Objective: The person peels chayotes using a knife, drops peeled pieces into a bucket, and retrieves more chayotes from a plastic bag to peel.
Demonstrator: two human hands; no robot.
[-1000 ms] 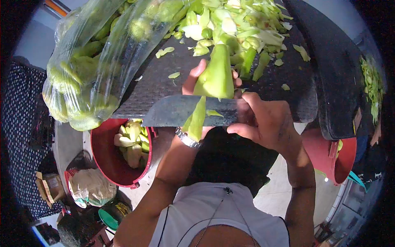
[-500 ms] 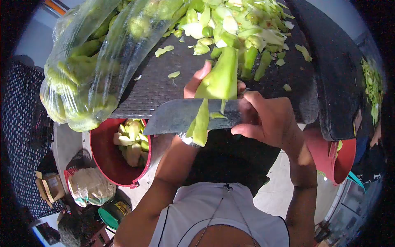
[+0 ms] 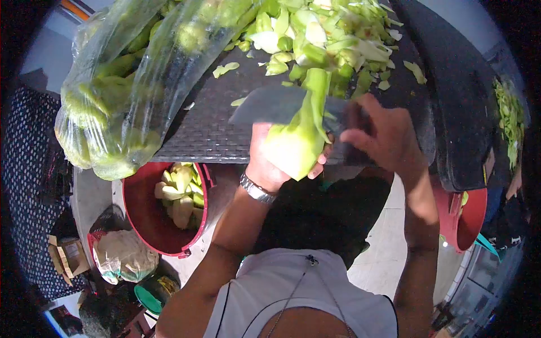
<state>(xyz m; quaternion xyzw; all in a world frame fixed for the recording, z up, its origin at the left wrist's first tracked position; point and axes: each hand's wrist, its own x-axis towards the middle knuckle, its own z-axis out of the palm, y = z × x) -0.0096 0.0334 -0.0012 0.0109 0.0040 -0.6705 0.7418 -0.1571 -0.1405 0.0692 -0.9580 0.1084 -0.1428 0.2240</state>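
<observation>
Over the woven counter (image 3: 220, 130), clasping the knife (image 3: 265, 105) in the right hand (image 3: 394, 135), cupping the green vegetable (image 3: 297, 145) in the left hand (image 3: 264, 163); probably firm, fairly light, slick where peeled, best held round the broad end.

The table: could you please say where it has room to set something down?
The table is bare between the bag and left hand, with a narrower patch right of the right hand. Peelings crowd its far part; the bag covers its left, the knife crosses above its middle.
</observation>
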